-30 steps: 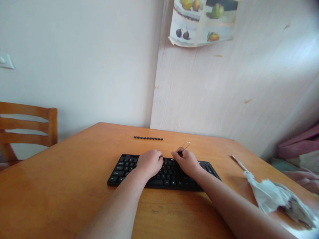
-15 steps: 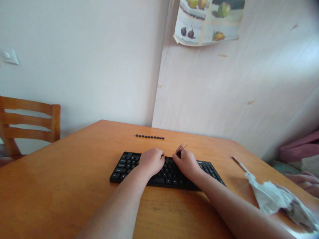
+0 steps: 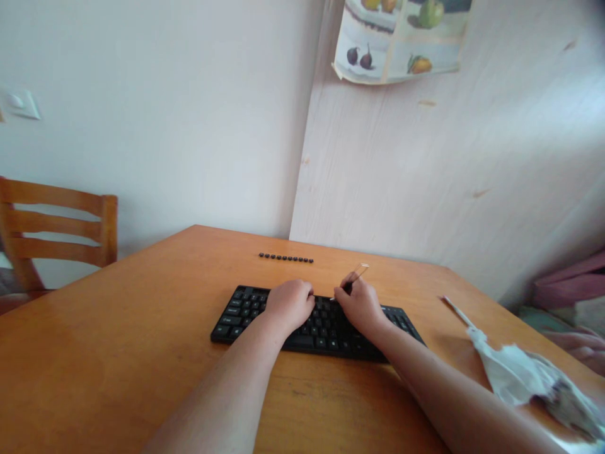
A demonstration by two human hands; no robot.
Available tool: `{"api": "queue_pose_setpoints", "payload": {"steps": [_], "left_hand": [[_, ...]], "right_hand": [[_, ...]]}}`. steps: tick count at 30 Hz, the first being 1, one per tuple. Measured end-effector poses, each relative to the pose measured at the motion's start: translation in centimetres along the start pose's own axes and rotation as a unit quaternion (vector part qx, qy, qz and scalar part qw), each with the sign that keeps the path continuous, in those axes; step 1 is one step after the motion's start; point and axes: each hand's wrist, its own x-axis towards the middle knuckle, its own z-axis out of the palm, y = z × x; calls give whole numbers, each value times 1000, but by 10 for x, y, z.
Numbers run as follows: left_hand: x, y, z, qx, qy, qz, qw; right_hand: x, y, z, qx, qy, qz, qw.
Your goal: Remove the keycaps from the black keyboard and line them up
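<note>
A black keyboard (image 3: 302, 342) lies on the wooden table in front of me, with both hands over it. My left hand (image 3: 290, 306) rests on its left-middle keys, fingers curled in and thumb against them; whatever the fingertips hold, if anything, is hidden. My right hand (image 3: 363, 306) is closed on a small keycap puller (image 3: 348, 287) with a dark handle. Its thin wire loop sticks up above the hand, and a pale tip points down at the top row of keys. Behind the keyboard, several small black keycaps (image 3: 285, 258) stand in a straight row.
On the right of the table (image 3: 118, 353) lie a white plastic bag (image 3: 513, 375) and a thin pale stick (image 3: 457, 311). A wooden chair (image 3: 61, 221) stands at the left. The wall behind carries a fruit picture (image 3: 401, 44). Pinkish cloth (image 3: 567, 284) is at the far right.
My right hand has shifted slightly right and tilted the keycap puller, so its wire loop stands further out and its lower tip shows. My left hand stays over the same keys.
</note>
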Motion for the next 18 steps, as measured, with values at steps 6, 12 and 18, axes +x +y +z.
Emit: {"api": "queue_pose_setpoints", "payload": {"steps": [6, 12, 18], "left_hand": [[0, 0, 1, 3, 2, 1, 1000], [-1, 0, 1, 3, 5, -4, 1000], [-1, 0, 1, 3, 6, 0, 1000]], "right_hand": [[10, 3, -11, 45, 21, 47, 998], [10, 6, -19, 126, -5, 61, 990], [1, -3, -16, 249, -41, 60, 966]]}}
